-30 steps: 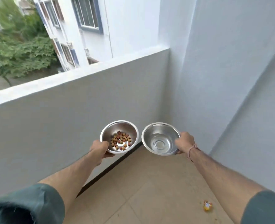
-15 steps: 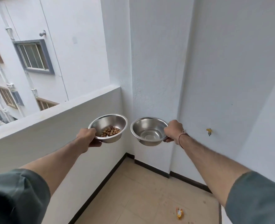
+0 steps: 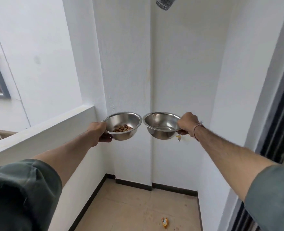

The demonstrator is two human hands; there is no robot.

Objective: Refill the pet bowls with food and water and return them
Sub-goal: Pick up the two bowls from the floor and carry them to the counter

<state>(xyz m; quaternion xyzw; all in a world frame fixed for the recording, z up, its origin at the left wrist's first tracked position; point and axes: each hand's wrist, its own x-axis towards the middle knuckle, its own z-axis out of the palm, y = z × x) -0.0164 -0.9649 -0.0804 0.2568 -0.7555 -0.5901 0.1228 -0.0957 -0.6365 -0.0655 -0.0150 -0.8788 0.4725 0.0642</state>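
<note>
Kibble bowl (image 3: pixel 127 118) and second bowl (image 3: pixel 161 121), rims nearly touching, above tiled floor (image 3: pixel 129 205).

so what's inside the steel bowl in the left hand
A small heap of brown kibble pellets lies at the bottom of the round shiny steel bowl. Its near rim hides the heap's front edge, so the amount is unclear.

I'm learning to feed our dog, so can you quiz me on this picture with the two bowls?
1. True or false: the left hand holds the bowl with kibble.
2. What lies on the floor tiles? A) a spoon B) an orange scrap C) a leash
3. Fill in: the right hand grips the other steel bowl by its ____.
Key: 1 true; 2 B; 3 rim.
</note>
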